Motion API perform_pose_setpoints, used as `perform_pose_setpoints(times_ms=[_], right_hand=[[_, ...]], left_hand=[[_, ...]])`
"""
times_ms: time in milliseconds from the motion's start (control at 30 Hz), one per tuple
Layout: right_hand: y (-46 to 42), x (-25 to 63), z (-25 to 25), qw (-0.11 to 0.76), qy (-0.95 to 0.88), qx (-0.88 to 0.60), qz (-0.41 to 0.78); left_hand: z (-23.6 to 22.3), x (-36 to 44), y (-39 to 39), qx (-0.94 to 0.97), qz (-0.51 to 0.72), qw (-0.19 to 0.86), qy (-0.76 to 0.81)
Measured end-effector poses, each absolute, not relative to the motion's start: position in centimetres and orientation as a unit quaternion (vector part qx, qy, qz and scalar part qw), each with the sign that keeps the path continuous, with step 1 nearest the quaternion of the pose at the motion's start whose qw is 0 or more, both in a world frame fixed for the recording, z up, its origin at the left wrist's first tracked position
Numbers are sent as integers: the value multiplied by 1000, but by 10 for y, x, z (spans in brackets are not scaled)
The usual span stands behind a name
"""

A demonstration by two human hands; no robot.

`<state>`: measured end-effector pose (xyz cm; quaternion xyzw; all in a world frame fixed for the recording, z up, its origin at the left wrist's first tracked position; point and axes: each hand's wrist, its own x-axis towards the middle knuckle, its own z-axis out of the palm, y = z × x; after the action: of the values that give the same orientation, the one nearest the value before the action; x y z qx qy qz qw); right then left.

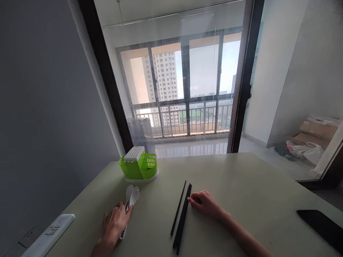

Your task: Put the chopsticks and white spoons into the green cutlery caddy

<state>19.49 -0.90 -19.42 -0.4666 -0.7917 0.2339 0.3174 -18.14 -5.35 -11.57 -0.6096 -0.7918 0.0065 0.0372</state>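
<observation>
Three white spoons [134,197] lie bunched on the table, bowls pointing away from me. My left hand [114,223] is closed around their handles, and a patterned handle end shows below the fingers. Several black chopsticks [183,221] lie in a narrow bundle at the middle of the table. A single black chopstick [178,208] rests just left of that bundle, slightly apart. My right hand [202,203] is curled at the bundle's right side, thumb and fingertips pressed against the chopsticks near their thin ends.
A green utensil holder [134,171] with a white slotted top and white base stands at the table's far left. A white power strip [50,233] lies along the left edge. At the right edge is a black flat object [320,226]. Glass doors [171,142] stand beyond the table [230,175].
</observation>
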Motion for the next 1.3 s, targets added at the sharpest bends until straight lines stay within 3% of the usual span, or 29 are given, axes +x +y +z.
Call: perform_pose_setpoints(times_ms=[367, 733, 967, 1300], right_hand=[[-9, 195, -193, 340, -782, -455, 258], [-2, 207, -188, 464, -671, -391, 425], [2, 216, -185, 480, -627, -376, 485], [7, 221, -186, 479, -618, -377, 496]], left_hand=[[-136, -175, -55, -639, -54, 43, -766], [-116, -26, -71, -714, -157, -155, -665], [-113, 36, -67, -740, -124, -199, -631], [-110, 46, -63, -734, -60, -215, -641]])
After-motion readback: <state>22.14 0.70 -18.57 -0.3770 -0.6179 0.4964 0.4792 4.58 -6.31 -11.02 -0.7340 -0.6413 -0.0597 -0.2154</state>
